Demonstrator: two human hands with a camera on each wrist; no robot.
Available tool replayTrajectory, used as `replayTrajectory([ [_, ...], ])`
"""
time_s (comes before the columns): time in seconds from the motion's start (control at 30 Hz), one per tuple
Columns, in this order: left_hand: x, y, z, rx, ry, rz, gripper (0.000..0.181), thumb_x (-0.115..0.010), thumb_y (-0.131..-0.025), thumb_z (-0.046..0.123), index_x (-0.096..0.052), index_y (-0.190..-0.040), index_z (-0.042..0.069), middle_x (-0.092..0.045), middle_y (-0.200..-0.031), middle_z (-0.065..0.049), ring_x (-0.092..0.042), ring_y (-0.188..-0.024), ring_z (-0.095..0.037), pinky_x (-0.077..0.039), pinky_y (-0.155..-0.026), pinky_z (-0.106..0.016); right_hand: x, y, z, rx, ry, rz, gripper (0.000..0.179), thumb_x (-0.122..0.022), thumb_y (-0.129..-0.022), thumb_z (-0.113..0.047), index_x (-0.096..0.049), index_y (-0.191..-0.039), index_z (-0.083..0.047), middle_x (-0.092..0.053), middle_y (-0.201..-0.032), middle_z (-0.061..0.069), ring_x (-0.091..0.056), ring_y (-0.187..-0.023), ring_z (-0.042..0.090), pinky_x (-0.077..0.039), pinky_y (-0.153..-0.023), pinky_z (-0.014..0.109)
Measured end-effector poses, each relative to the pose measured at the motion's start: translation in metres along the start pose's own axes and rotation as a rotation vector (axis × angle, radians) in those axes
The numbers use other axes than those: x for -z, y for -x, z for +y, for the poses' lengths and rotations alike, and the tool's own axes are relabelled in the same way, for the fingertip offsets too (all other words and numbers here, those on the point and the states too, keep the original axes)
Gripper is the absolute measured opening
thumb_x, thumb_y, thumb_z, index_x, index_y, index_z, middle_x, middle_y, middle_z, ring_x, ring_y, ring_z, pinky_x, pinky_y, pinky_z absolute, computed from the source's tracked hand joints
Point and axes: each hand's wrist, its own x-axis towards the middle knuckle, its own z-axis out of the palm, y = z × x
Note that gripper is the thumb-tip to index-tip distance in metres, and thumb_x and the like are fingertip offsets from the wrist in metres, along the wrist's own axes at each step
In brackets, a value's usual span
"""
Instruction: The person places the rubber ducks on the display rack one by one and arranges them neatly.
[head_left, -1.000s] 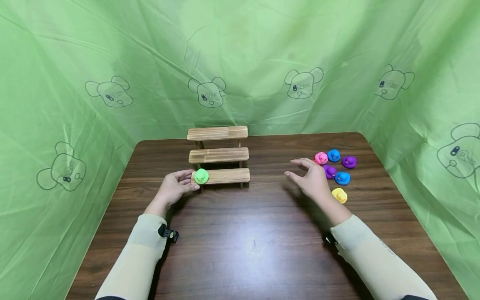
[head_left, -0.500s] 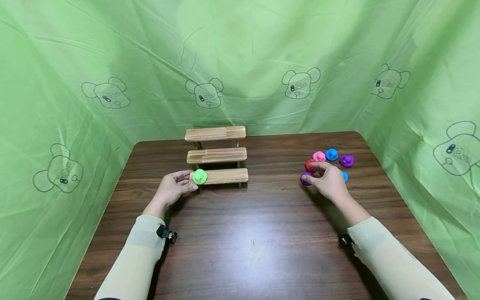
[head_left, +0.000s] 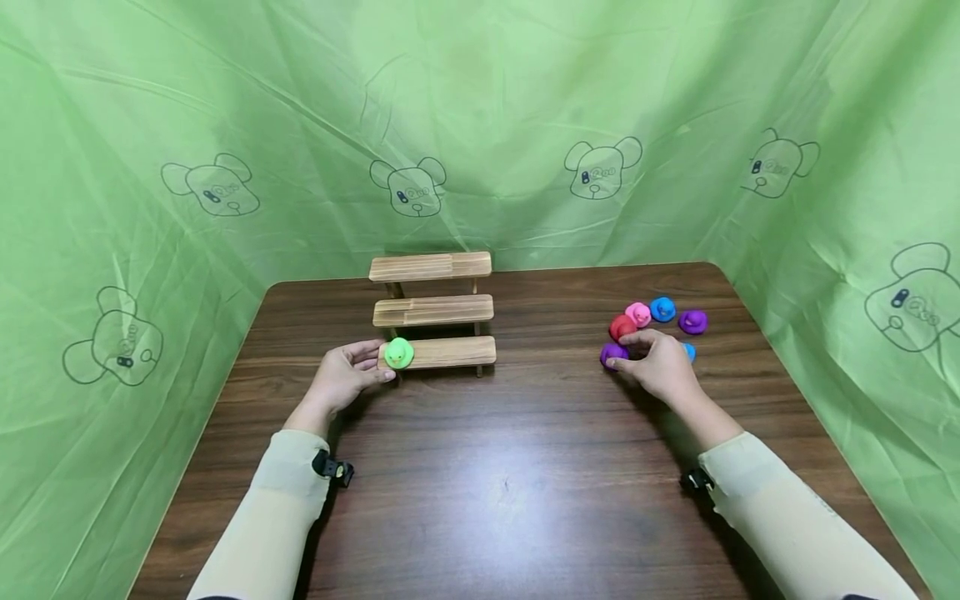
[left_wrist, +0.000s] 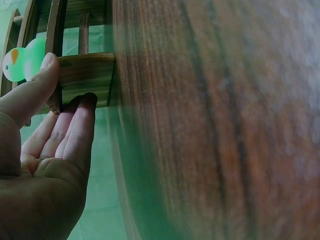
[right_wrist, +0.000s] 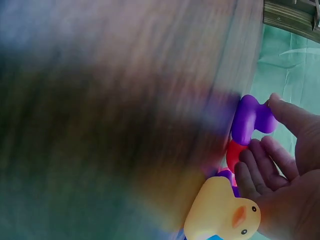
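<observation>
My left hand point(head_left: 341, 382) grips the left end of a three-tier wooden stand point(head_left: 457, 352), thumb on the front edge of the bottom shelf and fingers behind it. A green toy duck point(head_left: 398, 353) sits on that shelf, beside the thumb in the left wrist view. On the right, my right hand point(head_left: 662, 367) pinches a purple toy duck point(right_wrist: 245, 120) between thumb and fingers, low at the tabletop. Just behind those fingers lies a red toy duck point(head_left: 622, 327). A yellow toy duck point(right_wrist: 215, 210) shows below the right palm in the right wrist view; the hand hides it in the head view.
Beyond the right hand are a pink duck point(head_left: 638, 314), a blue duck point(head_left: 663, 309) and another purple duck point(head_left: 693, 322). A second blue duck point(head_left: 691, 352) is partly covered by the hand. Green cloth point(head_left: 510, 100) walls the wooden table point(head_left: 450, 467).
My right hand has moved right and slightly down to the ducks, and its fingers have closed on the purple duck. The left hand has stayed at the stand.
</observation>
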Motion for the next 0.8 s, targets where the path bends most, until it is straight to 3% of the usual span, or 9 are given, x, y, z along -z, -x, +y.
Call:
replayTrajectory([
  [0.27,0.003,-0.013,-0.024,-0.011,-0.001,0.012,0.070,-0.084,-0.088,-0.002,-0.050,-0.149,-0.009,-0.055,-0.145,-0.032,-0.057,-0.131,-0.041,-0.055,-0.089,-0.014,-0.003,-0.001,0.002,0.026,0.022,-0.019,0.033,-0.092,-0.084,-0.025,-0.079,-0.107,-0.006,-0.074,-0.111,0.015,-0.069,-0.101,0.034,-0.055,-0.084,0.048],
  [0.43,0.003,-0.012,-0.025,-0.015,0.003,0.017,0.071,-0.086,-0.087,0.001,-0.052,-0.149,-0.006,-0.056,-0.145,-0.029,-0.058,-0.131,-0.040,-0.055,-0.090,-0.015,-0.001,0.000,0.002,0.029,0.015,-0.030,0.033,-0.091,-0.085,-0.025,-0.079,-0.109,-0.007,-0.074,-0.114,0.017,-0.069,-0.107,0.036,-0.055,-0.089,0.053],
  [0.8,0.003,-0.012,-0.025,-0.015,0.002,0.015,0.071,-0.086,-0.087,0.002,-0.053,-0.149,-0.006,-0.056,-0.148,-0.027,-0.058,-0.131,-0.039,-0.055,-0.091,-0.015,0.000,0.000,-0.010,0.013,-0.015,-0.013,0.037,-0.090,-0.086,-0.033,-0.080,-0.113,-0.010,-0.075,-0.118,0.014,-0.071,-0.109,0.034,-0.056,-0.090,0.052],
])
